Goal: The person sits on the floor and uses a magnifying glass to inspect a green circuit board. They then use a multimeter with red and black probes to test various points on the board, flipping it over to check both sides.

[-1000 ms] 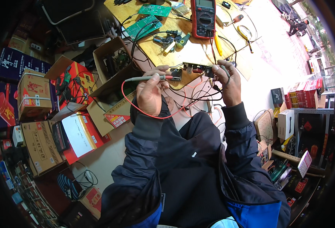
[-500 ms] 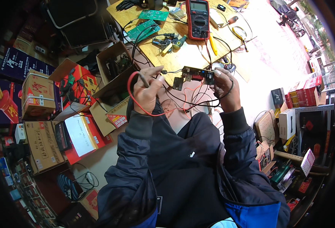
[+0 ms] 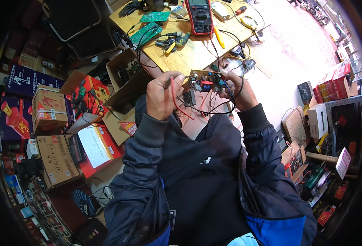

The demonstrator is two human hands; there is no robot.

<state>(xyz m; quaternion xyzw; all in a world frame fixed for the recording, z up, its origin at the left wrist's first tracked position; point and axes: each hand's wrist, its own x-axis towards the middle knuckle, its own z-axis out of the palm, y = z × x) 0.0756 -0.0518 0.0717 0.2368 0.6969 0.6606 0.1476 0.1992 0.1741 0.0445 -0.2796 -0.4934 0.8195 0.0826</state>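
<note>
Above my lap, my right hand (image 3: 240, 92) grips the right end of a small circuit board (image 3: 206, 80) between thumb and fingers. The component side shows, with a red part, dark heat sinks and wires. A black cable (image 3: 215, 112) loops below it from near my right hand. My left hand (image 3: 159, 96) is closed, with a red test lead (image 3: 176, 96) running out of it. Its thumb and fingertip are at the board's left edge; whether they also pinch the board I cannot tell. A red-framed multimeter (image 3: 200, 18) stands on the table beyond, leads plugged in.
The yellow wooden table (image 3: 197, 51) carries green circuit boards (image 3: 146, 34), a green-handled screwdriver (image 3: 183, 40), yellow-handled pliers (image 3: 219, 37) and a magnifier (image 3: 249, 22). Cardboard boxes (image 3: 58, 160) crowd the left. A shelf with boxes (image 3: 318, 121) stands right. Loose cables hang under the table edge.
The circuit board has turned so its component side faces up more. My left hand has moved closer to the board's left end. The view has shifted slightly.
</note>
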